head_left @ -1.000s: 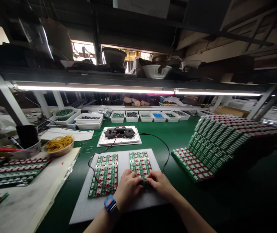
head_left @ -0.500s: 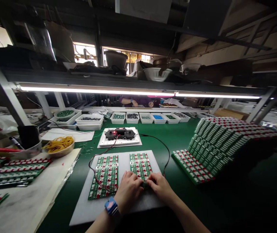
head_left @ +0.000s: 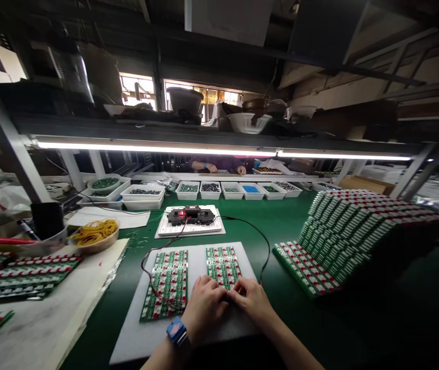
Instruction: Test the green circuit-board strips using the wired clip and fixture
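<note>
Two green circuit board panels with rows of white and red parts lie on a pale foam mat (head_left: 196,267). Over the near end of the right panel (head_left: 223,264), my left hand (head_left: 206,303) is closed with curled fingers, a blue watch (head_left: 176,329) on its wrist. My right hand (head_left: 252,300) pinches beside it, its fingertips meeting the left ones at that end. Whatever sits between the fingers is hidden. To the left, the other panel (head_left: 167,282) has thin red and black wires (head_left: 153,290) lying across its near part.
Behind the mat, a black device (head_left: 191,216) with a red light rests on a white tray. Small white bins (head_left: 210,190) of components line the back. A tall stack of panels (head_left: 342,241) stands right. Rubber bands fill a bowl (head_left: 96,236) left. Across the bench, a co-worker's hands (head_left: 211,168) show.
My right fingertips have shifted slightly left, closing up against my left fingers. The whole view has moved down a little in the frame. The panels and wires stay in place.
</note>
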Tool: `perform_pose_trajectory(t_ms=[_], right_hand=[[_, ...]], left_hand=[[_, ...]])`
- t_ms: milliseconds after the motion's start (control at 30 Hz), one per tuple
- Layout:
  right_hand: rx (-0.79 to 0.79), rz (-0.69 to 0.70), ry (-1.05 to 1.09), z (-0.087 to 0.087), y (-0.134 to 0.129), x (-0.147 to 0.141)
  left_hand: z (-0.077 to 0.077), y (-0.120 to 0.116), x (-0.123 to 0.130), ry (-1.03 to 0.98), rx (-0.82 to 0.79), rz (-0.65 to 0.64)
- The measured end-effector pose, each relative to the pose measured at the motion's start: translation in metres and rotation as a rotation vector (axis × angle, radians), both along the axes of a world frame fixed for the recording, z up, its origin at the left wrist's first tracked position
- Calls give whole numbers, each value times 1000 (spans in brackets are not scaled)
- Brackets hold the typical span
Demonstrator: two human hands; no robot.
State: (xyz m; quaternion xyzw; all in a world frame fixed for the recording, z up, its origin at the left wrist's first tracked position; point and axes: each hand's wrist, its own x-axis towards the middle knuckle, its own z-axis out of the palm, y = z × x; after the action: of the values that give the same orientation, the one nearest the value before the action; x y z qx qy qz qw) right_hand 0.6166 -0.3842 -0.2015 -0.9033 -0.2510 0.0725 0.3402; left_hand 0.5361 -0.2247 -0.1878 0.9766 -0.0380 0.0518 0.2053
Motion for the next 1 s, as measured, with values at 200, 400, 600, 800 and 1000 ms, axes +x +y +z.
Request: perform_pose_trajectory(t_ms=[200, 400, 600, 800, 1000], right_hand=[[15, -1, -72, -3, -2, -2], [43, -18, -109, -9, -2, -2], [49, -36, -162, -16, 0, -2], [44, -47, -195, -17, 1, -5], [76, -6, -273, -27, -5, -3]], left_hand=[[-2, -1, 1, -24, -44, 2], [-2, -1, -2, -35, -68, 9], [-3, 0, 0, -14, -20, 11], [-5, -2, -1, -44, -16, 23], [-28, 6, 3, -57, -68, -45]])
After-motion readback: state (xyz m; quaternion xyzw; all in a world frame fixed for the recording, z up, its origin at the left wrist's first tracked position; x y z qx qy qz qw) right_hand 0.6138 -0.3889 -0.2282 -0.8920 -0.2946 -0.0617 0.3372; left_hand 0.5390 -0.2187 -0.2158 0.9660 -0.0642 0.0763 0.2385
